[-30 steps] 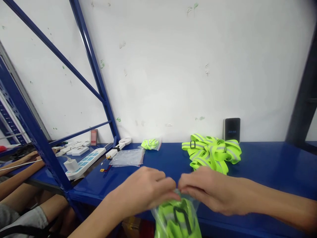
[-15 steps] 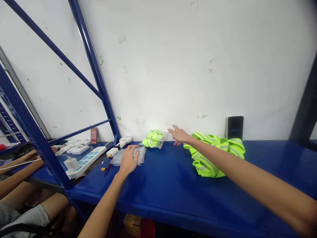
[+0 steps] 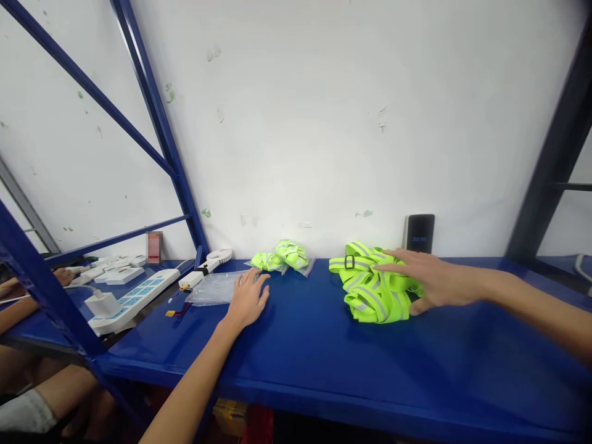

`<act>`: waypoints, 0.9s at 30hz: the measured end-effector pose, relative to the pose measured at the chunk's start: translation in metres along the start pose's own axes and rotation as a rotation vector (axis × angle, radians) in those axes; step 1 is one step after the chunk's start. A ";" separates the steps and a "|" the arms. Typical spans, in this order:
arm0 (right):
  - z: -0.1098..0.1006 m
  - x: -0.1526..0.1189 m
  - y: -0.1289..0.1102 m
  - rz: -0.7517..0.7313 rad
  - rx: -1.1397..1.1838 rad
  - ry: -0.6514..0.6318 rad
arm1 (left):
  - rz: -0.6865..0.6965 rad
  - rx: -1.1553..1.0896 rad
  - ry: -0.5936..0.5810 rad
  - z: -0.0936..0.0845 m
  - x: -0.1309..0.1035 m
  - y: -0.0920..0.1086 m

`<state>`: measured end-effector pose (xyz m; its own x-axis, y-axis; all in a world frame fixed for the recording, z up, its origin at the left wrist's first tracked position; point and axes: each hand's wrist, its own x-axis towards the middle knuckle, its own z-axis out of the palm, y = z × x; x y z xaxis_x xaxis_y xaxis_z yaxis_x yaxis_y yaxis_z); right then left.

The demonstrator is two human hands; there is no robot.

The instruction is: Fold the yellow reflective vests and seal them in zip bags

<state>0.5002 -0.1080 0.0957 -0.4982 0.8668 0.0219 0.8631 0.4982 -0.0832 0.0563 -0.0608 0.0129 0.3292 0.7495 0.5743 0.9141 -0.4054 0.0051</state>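
Observation:
My right hand [image 3: 435,280] reaches over the right side of a heap of neon-yellow reflective straps [image 3: 374,290], fingers spread; whether it touches them I cannot tell. A black buckle [image 3: 350,263] shows on the heap's left. My left hand [image 3: 250,297] lies with fingers apart at the right edge of flat clear plastic bags [image 3: 213,290], covering part of them. Behind it, near the wall, sit zip bags packed with neon-yellow straps [image 3: 291,253].
A phone [image 3: 420,233] leans upright at the wall behind the heap. To the left are a small white fan [image 3: 217,256], a cable with a yellow connector [image 3: 171,313] and a power strip [image 3: 139,302]. A blue post [image 3: 50,283] stands before another person's arms [image 3: 18,314].
My right hand has swung right, from near the bagged straps to the strap heap. My left hand stays by the plastic bags. The view has shifted slightly right.

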 end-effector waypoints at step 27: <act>-0.149 0.073 -0.101 -0.270 0.800 1.177 | 0.127 -0.785 -0.321 -0.044 0.055 0.151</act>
<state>0.3890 -0.0912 0.2544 0.0606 0.4618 0.8849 0.2826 0.8423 -0.4590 0.2021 -0.1043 0.0815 0.5776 0.7374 0.3501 0.4757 -0.6527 0.5897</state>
